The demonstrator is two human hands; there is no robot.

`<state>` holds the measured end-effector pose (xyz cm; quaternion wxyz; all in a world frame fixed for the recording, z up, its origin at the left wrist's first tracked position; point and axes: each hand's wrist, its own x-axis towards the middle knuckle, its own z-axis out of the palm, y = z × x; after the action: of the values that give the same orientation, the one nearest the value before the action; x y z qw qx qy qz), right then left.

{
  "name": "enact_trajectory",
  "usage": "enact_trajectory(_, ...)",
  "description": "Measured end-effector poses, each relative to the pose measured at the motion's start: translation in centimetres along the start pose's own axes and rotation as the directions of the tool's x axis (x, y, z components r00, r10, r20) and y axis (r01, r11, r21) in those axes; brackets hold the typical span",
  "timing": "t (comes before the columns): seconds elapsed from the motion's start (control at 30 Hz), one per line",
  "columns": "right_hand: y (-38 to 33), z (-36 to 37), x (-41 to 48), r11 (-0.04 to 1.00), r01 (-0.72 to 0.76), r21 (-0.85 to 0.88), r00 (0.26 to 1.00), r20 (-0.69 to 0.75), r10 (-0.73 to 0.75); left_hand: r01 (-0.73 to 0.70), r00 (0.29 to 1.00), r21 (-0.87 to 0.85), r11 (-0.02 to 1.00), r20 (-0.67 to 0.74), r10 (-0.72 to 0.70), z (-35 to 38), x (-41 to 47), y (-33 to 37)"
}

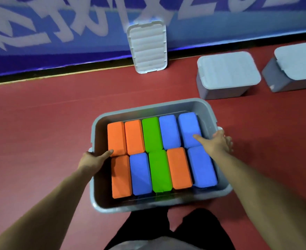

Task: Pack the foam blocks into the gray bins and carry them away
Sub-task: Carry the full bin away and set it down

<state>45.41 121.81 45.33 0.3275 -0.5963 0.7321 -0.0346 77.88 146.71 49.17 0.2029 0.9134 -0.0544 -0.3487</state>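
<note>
Open gray bin (149, 206) sits in front over red floor (40, 132), with ten foam blocks (152, 134) packed inside in two rows. On the rim: left grip (94, 157) curls round the left edge, thumb inside; right grip (215, 143) curls round the right edge, thumb on a blue block (188, 125). Two lidded bins (228, 73) stand far right.

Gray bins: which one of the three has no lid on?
The near bin, held between the left hand and right hand: its foam blocks show. The middle bin and the rightmost bin are both covered.
</note>
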Motion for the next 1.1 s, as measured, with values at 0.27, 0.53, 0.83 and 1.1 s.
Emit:
enact_trajectory(0.27,-10.3,-2.0,17.0,0.996,-0.04,0.077,0.999,0.035,0.037,0.03,0.999,0.068,0.997,-0.025,-0.028,1.4,11.4,19.7)
enact_trajectory(0.53,-22.8,-0.7,35.7,0.997,0.073,-0.019,0.981,0.184,-0.069,0.129,0.987,-0.053,0.99,-0.086,-0.134,4.6,22.2,33.4)
enact_trajectory(0.83,-33.5,6.0,48.3,0.997,0.03,-0.077,0.956,0.294,-0.006,0.177,0.984,0.023,0.984,-0.017,-0.177,4.8,39.6,40.7)
enact_trajectory(1.1,-37.5,20.2,60.9,0.977,-0.196,0.086,0.961,0.215,0.174,0.216,0.973,0.025,0.976,0.081,-0.217,10.1,60.4,42.6)
